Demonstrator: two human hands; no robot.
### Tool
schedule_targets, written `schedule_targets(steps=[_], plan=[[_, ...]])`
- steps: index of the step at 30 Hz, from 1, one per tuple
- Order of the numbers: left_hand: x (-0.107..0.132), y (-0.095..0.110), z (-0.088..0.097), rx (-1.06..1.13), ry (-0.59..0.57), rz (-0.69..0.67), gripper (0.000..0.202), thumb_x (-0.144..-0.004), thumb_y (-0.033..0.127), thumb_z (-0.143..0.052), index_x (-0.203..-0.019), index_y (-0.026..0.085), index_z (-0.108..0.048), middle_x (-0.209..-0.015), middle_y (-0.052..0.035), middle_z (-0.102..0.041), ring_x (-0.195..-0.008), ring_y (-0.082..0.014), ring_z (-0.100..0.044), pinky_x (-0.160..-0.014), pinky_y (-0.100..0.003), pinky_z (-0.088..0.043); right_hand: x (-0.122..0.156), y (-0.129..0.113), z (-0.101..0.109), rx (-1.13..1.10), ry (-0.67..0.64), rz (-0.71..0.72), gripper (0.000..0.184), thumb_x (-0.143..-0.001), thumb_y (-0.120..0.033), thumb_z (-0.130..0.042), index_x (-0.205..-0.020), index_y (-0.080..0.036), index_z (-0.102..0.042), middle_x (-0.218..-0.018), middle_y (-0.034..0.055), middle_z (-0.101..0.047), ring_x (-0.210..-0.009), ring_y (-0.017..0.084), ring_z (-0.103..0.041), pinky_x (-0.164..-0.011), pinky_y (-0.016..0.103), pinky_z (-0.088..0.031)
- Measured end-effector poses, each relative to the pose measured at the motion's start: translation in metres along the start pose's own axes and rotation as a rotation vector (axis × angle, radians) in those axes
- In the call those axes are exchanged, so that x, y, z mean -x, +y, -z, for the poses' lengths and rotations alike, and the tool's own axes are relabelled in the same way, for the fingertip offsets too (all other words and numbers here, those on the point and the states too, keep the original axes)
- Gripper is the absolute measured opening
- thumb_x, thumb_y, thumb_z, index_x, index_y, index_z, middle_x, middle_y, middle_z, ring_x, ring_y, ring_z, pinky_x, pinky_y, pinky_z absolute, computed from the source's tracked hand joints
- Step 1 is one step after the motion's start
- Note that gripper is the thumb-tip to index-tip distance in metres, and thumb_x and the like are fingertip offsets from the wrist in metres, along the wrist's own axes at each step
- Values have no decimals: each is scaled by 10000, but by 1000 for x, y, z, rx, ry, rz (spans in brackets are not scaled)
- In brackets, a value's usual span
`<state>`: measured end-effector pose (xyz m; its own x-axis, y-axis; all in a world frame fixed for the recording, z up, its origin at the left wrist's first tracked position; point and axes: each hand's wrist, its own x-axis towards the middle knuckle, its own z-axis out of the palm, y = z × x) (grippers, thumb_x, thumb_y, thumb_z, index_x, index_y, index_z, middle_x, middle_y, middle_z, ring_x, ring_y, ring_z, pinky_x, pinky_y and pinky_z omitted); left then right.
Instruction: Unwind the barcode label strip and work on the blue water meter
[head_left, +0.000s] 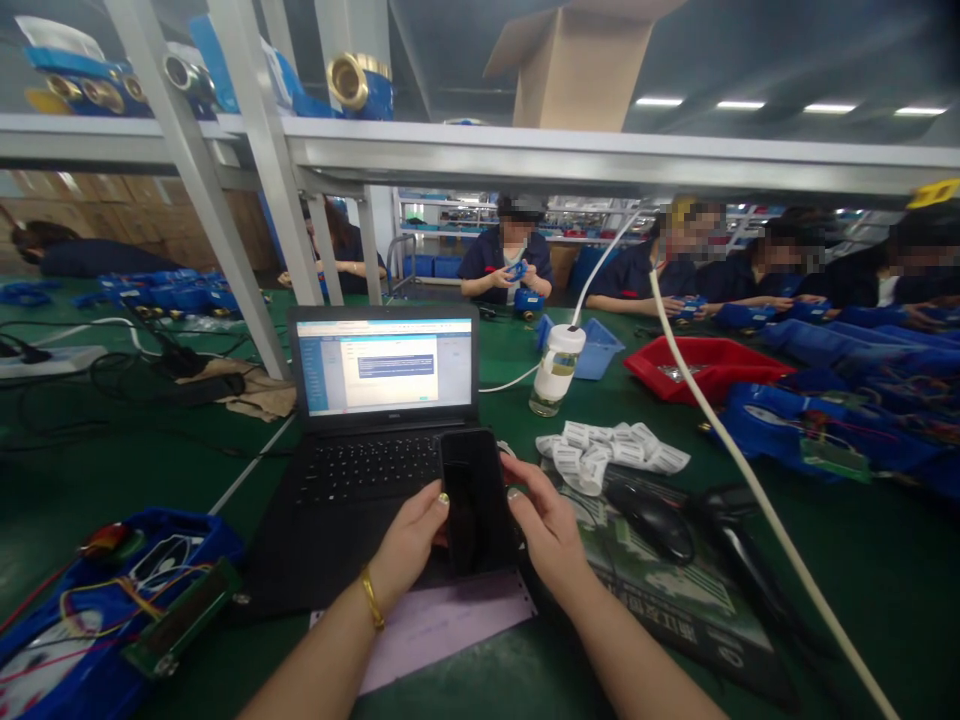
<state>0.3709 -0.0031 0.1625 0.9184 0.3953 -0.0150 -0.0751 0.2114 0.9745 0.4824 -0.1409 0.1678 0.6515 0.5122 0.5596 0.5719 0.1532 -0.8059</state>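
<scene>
I hold a black phone (472,495) with a dark screen upright over the front of an open black laptop (367,440). My left hand (409,545) grips the phone's left edge, thumb resting on the screen side; a gold bracelet is on that wrist. My right hand (544,525) grips the phone's right edge with fingers curled round it. The laptop screen (384,365) shows a light window with a dark blue bar. A pale pink sheet (450,620) lies under my wrists.
A blue device with loose wires (97,610) lies at front left. A black mouse (652,520) on a printed pad, a heap of white labels (611,450), a clear bottle (556,368), a red tray (705,365) and a white hose (750,470) lie right. Several seated people work across the green table.
</scene>
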Motion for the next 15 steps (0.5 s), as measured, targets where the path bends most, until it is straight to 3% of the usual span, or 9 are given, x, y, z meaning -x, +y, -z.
schedule_targets(steps=[6, 15], plan=[[-1, 0, 0, -20, -2, -8, 546, -717, 558, -634, -1036, 116, -593, -695, -9, -532, -588, -114, -462, -516, -214, -379, 0, 4, -1, -95, 25, -75, 305, -845, -295, -481, -1106, -196, -603, -1059, 76, -641, -966, 200, -598, -803, 328, -522], [-3, -5, 3, 33, -9, -36, 488, -744, 519, -621, -1048, 137, -604, -784, -43, -605, -596, -118, -458, -543, -232, -389, 2, 6, -2, -106, 57, -120, 308, -810, -321, -513, -1058, -199, -650, -1021, 71, -674, -937, 216, -621, -882, 393, -503]])
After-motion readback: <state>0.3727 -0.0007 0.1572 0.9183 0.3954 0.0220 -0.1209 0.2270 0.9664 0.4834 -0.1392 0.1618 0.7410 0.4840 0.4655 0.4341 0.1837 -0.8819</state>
